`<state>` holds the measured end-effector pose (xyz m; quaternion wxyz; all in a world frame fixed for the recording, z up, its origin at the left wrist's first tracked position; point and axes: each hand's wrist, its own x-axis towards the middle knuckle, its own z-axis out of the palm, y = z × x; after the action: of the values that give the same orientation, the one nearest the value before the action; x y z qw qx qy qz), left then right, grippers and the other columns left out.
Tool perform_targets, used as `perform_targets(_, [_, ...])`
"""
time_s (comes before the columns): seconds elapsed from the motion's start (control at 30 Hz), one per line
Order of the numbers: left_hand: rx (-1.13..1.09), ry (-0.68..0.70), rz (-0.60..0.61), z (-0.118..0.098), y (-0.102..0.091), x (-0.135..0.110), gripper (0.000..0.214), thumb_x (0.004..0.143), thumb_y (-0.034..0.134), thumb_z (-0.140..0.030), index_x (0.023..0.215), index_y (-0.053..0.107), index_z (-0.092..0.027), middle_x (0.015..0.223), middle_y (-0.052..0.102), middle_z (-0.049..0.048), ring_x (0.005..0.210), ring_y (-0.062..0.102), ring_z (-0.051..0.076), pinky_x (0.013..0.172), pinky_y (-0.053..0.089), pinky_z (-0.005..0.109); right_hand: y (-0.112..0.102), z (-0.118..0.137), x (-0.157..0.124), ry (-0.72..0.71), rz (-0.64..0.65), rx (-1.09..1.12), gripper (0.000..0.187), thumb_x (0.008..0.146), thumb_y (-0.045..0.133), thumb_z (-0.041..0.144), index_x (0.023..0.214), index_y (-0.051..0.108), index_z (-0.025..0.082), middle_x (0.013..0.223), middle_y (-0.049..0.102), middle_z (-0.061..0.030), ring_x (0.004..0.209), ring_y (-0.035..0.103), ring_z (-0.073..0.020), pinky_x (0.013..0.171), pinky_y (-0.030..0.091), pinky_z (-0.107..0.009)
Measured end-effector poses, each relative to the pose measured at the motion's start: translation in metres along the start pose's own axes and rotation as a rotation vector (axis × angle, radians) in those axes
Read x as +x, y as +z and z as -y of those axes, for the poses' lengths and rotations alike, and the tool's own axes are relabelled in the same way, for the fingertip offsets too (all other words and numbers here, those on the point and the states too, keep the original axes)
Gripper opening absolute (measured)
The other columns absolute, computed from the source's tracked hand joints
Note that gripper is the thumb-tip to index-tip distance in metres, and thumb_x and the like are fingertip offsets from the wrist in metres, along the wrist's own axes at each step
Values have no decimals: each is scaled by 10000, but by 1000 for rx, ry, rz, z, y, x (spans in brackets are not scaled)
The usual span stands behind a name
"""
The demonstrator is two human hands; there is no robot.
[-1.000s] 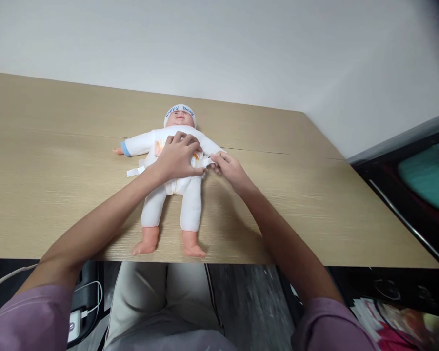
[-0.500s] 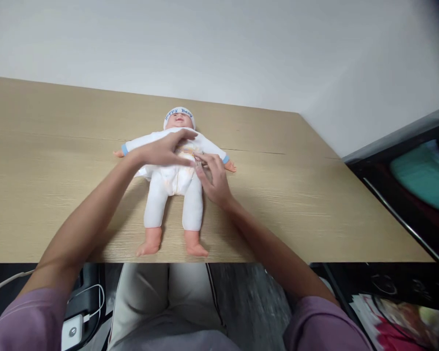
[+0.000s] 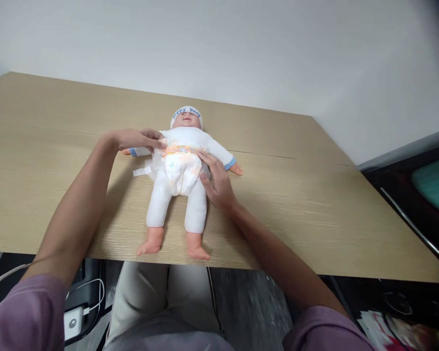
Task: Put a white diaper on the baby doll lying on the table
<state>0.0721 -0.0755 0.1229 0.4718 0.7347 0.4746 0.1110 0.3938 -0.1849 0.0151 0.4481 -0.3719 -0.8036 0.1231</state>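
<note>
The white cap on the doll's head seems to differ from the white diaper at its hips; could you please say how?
The white, rounded cap is smaller than the white diaper. The cap bears blue lettering; the diaper has an orange, patterned waistband. No hand touches the cap, while the bare right hand rests at the diaper's side. Both are mainly white.

The doll (image 3: pixel 186 134) lies on the table (image 3: pixel 296 200), the diaper (image 3: pixel 183 171) over its middle, the wall (image 3: pixel 190 48) behind.

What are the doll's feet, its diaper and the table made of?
Feet: probably smooth vinyl or plastic; they look molded, evenly pink.
Diaper: likely soft, papery fabric, matte; it wrinkles.
Table: wood or wood-look laminate, low sheen; the grain lines fit either.
</note>
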Motion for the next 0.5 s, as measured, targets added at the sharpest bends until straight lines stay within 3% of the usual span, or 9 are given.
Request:
perform_targets(0.17, [9,-45,-61,2,-3,0,370,802,846,-529,1020,840,-230,1043,818,102,1007,763,306,939,592,417,-1,-2,0,31,19,-9,574,1206,401,548,1698,551,293,1721,629,-106,1661,531,-320,1414,413,-628])
perform_targets(0.33, [106,-20,-21,2,-7,-1,471,814,839,-634,1088,840,-252,1092,812,100,1017,770,319,893,586,408,-1,-2,-1,14,8,6,559,1213,403,539,1690,556,291,1716,631,-113,1660,532,-311,1413,415,-617])
perform_targets(0.5, [302,33,33,8,-9,5,480,693,962,-548,1082,840,-295,841,731,53,832,750,322,786,562,415,-1,-1,0,33,17,-9,569,1207,399,560,1684,562,296,1700,641,-118,1653,536,-324,1405,415,-634])
